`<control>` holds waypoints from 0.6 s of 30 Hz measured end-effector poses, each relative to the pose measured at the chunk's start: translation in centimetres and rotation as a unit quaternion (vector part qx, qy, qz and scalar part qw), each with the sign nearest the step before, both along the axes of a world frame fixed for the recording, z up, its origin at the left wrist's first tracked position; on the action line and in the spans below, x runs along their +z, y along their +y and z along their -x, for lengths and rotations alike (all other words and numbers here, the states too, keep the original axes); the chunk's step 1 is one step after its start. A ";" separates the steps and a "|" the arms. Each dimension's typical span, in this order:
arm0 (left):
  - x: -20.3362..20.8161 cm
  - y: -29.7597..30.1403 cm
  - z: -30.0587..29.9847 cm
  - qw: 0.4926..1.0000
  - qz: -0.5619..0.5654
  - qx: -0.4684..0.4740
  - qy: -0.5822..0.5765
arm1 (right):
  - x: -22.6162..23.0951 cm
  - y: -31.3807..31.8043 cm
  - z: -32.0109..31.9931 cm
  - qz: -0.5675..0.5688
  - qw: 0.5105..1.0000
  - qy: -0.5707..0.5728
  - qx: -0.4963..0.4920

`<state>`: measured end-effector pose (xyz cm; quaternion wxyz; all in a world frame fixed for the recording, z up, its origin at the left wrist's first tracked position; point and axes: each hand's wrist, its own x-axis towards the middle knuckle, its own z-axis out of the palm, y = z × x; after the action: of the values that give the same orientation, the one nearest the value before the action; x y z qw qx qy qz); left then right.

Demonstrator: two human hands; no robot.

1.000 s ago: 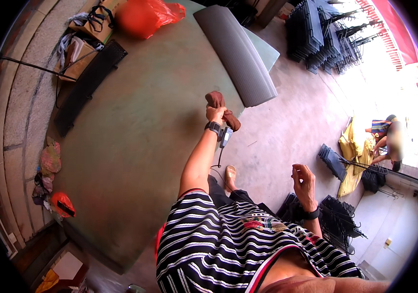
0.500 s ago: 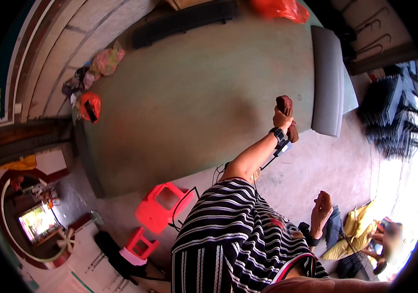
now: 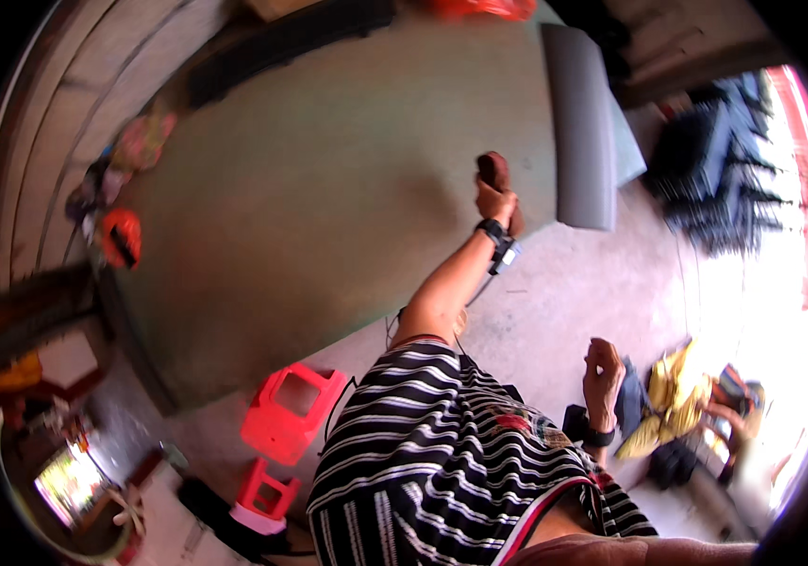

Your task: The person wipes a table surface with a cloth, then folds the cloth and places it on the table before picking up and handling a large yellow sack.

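Note:
My left hand (image 3: 496, 202) is closed around a long reddish-brown thing with rounded ends (image 3: 492, 168). Its kind is not plain from here. The arm reaches forward, so hand and thing are seen over the right-hand end of a large green tabletop (image 3: 328, 189). A dark band and a small device sit on that wrist. Held low at my right side, my right hand (image 3: 602, 375) has its fingers curled in, with nothing visible in them. Close to it are a dark blue cloth-like item (image 3: 630, 396) and a yellow bundle (image 3: 673, 396).
A grey roll (image 3: 583, 132) lies across the table's right end, a long black piece (image 3: 291, 47) along its back. Bags, one orange (image 3: 121, 238), crowd the left end. Red stools (image 3: 295, 415) stand in front. Stacked dark racks (image 3: 720, 170) and a person (image 3: 734, 406) are at right.
The whole scene has shifted left in the view as my head turned. My left hand keeps its hold on the brown thing, and my right hand stays low with curled fingers.

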<state>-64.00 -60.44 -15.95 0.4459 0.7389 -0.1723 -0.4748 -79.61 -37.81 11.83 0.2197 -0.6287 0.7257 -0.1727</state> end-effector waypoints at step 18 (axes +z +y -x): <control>0.0 9.6 -4.6 0.985 -0.031 0.006 -0.168 | 0.1 5.4 1.6 -0.044 0.980 -0.036 -0.188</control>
<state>-59.39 -50.79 -15.98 0.3905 0.8226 -0.2255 -0.3465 -81.17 -32.43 11.92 0.2364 -0.4639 0.8296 -0.2016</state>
